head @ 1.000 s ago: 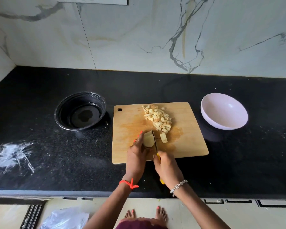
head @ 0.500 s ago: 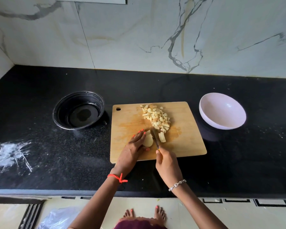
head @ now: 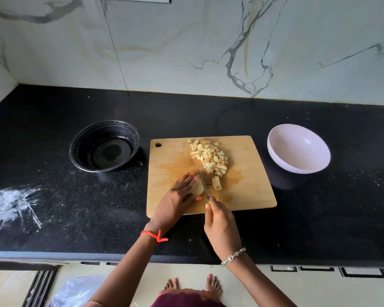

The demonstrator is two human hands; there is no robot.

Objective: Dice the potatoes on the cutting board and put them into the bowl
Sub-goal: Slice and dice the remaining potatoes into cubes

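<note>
Your black speckled stone countertop (head: 53,207) carried a rectangular wooden cutting board (head: 248,196) at its middle. A round black bowl (head: 104,147) sat just left of the board, and a round pale pink bowl (head: 297,149) stood to its right, holding no potato. Your left hand (head: 180,193) lay on the board's near half, with its fingers bent over a pale, peeled potato piece (head: 197,188) and pinning it to the wood. Your right hand (head: 222,227) was closed around the handle of a slim knife (head: 203,182). Its blade ran along the potato piece's right face, long axis pointing away from you and slightly left. A heap of diced potato cubes (head: 210,157) covered the board's far centre. One cut potato strip (head: 217,183) lay just right of the blade, lengthwise away from you.
</note>
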